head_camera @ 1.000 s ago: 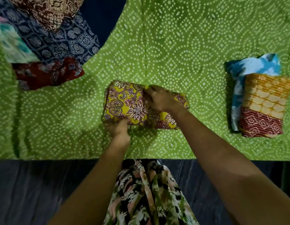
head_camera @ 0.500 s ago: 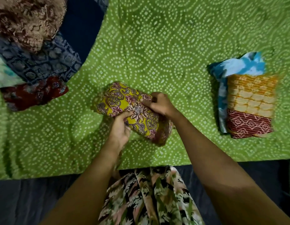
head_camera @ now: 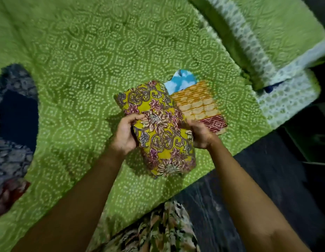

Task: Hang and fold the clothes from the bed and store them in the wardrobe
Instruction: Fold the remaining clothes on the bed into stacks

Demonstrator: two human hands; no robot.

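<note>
Nearby, orange cloth (head_camera: 196,104) (atop blue cloth (head_camera: 181,82))

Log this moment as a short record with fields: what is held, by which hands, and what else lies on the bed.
held: folded yellow floral cloth
grip: left hand grips its left edge, right hand its right edge
folded stack: orange and red cloth, with a blue and white cloth showing from under its far end
unfolded pile: dark patterned clothes at the left edge
surface: green bedsheet
top right: pillow in matching green
</note>
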